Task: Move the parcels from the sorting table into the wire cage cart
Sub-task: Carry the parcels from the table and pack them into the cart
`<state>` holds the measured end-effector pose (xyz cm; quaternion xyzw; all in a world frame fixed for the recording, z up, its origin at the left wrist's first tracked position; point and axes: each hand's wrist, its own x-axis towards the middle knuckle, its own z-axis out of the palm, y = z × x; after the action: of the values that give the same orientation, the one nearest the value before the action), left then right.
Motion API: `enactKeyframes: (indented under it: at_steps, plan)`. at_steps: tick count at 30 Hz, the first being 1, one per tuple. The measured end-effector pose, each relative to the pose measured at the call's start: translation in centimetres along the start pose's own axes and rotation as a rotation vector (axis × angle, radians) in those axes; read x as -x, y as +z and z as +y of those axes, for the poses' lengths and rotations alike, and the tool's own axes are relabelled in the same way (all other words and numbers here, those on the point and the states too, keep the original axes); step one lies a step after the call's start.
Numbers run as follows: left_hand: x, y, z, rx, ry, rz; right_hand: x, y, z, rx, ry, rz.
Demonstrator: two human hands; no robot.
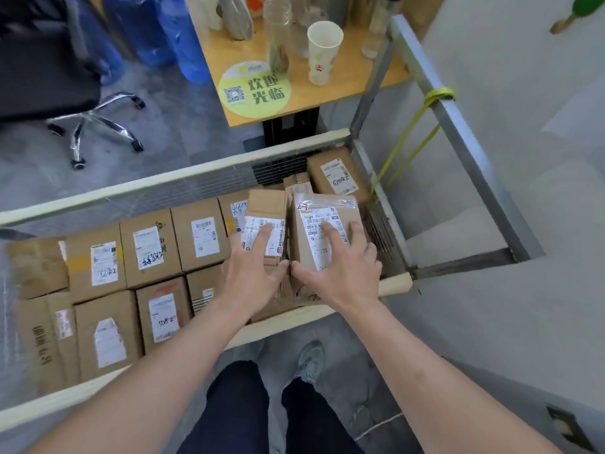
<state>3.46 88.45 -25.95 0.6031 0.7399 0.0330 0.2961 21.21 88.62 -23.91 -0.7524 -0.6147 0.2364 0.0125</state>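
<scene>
A person in dark trousers and a grey shoe [311,360] stands at the near rail of a wire cage cart [157,188], both bare forearms reaching down into it. The left hand [252,270] lies with fingers spread almost straight on top of a small brown parcel [266,208], fingertips on its white shipping label and thumb curving toward the gap beside it; the right hand [340,267] rests the same way, fingers splayed and flat, on a taller taped parcel [327,204] marked "2-7" just to the right, its thumb nearly meeting the left thumb between the two boxes. Neither hand clearly wraps round its box. Both parcels sit at the right end of the cart, raised above rows of labelled cardboard boxes [147,250] packed side by side across the cart's floor to the left, with another box [334,175] in the far right corner. Beyond the far rail stand a wooden table [327,96] carrying a white paper cup [322,50], clear bottles and a round green sticker [255,90], and, to the left, a black office chair [49,77] on a chrome base
</scene>
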Motion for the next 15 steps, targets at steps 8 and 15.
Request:
enactKeyframes:
  at_steps: [8, 15]
  plan:
    - [-8.0, 1.9, -6.4, 0.122, -0.169, 0.046, -9.6, 8.2, -4.6, -0.018, -0.118, -0.091]
    - [-16.3, 5.5, -12.7, 0.188, -0.244, 0.059, -16.9, 16.6, -7.5, -0.049, -0.13, -0.134]
